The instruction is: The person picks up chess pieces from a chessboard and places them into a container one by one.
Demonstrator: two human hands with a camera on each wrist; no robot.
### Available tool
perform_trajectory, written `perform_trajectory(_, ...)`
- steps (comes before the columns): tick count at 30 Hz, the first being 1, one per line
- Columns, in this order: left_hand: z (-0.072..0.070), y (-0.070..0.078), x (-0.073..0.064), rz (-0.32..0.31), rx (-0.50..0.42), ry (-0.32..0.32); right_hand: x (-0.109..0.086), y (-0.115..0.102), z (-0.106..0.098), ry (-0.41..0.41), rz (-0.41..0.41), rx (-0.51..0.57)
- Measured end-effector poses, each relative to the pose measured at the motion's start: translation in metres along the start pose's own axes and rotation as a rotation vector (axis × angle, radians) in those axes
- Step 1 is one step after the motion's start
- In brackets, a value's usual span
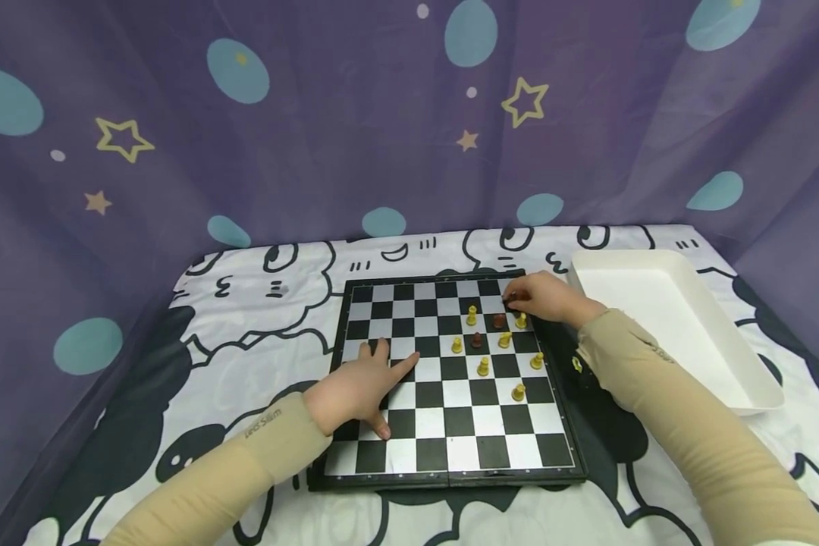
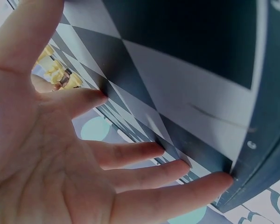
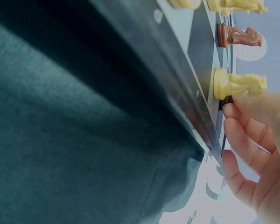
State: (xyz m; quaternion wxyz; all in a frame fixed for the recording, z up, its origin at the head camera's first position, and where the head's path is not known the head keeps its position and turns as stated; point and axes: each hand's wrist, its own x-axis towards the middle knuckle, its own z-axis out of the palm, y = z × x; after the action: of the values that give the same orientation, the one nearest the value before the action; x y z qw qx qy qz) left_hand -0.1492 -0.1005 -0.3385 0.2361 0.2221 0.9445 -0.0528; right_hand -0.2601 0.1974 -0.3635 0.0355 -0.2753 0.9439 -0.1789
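Note:
A black-and-white chessboard (image 1: 456,394) lies on the cloth, with several yellow chess pieces (image 1: 483,367) and two reddish-brown ones (image 1: 499,321) on its right half. My left hand (image 1: 362,383) is spread over the left side, fingertips touching the board in the left wrist view. At the far right corner my right hand (image 1: 549,296) pinches a dark brown chess piece (image 1: 510,298), mostly covered by the fingers. In the right wrist view, a yellow knight (image 3: 240,85) partly hides that piece, and a brown knight (image 3: 238,36) stands beyond.
A white tray (image 1: 751,371) stands right of the board, under and beyond my right forearm. Patterned black-and-white cloth (image 1: 266,303) covers the table. A purple curtain (image 1: 348,136) hangs behind the far edge.

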Motion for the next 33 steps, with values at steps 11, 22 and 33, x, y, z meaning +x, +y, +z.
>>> perform_trajectory(11, 0.001, 0.001, 0.003, -0.005, -0.025, -0.004, -0.001, 0.003, 0.0, 0.045, 0.02, -0.004)
perform_trajectory(22, 0.002, 0.002, 0.003, -0.023, -0.029, -0.015, 0.0, 0.001, -0.006, 0.059, 0.033, 0.004)
perform_trajectory(33, 0.002, 0.003, -0.001, -0.022, -0.052, -0.019, -0.009, -0.008, -0.009, 0.098, 0.045, -0.008)
